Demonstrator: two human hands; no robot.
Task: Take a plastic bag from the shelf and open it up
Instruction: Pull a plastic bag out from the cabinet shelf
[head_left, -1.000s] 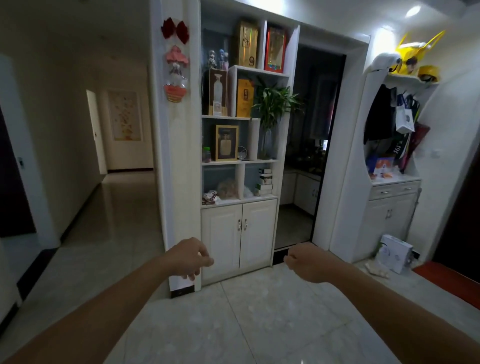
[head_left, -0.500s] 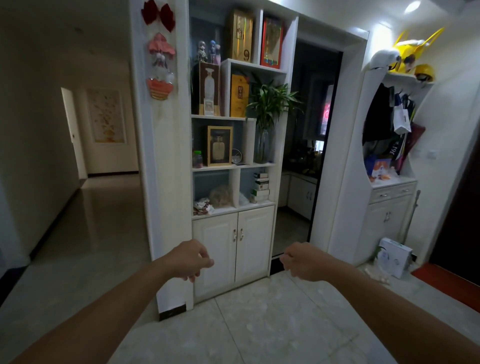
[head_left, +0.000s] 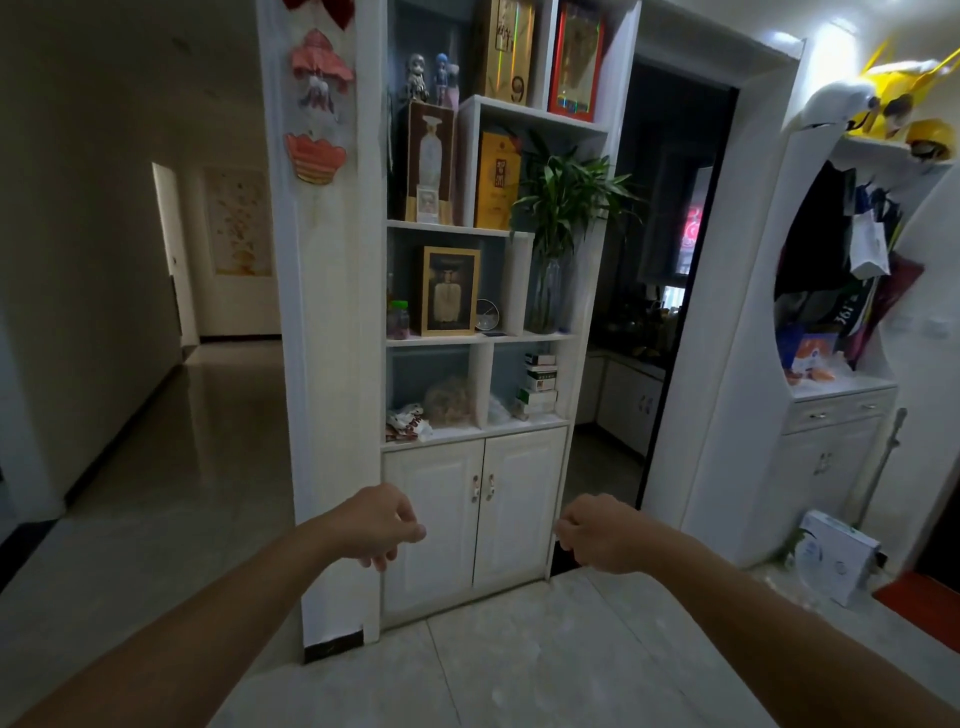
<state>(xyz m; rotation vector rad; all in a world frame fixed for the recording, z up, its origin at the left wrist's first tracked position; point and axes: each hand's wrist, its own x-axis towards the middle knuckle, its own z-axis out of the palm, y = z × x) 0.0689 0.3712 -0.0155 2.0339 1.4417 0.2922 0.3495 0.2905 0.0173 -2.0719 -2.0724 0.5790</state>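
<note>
While the tall white open-fronted shelf unit stands at 12 o'clock, the bare left hand and bare right hand hang before it, fingers loosely curled, holding nothing. The crumpled translucent plastic bag lies in the lower-left compartment, at 12 o'clock from the left hand; expect it light, limp and slippery, so pinch a raised fold.

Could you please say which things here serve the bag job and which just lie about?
Job: white shelf unit; crumpled translucent plastic bag on its lowest open shelf; left hand; right hand.
Lying about: green plant; gold-framed picture; white cardboard box.
</note>
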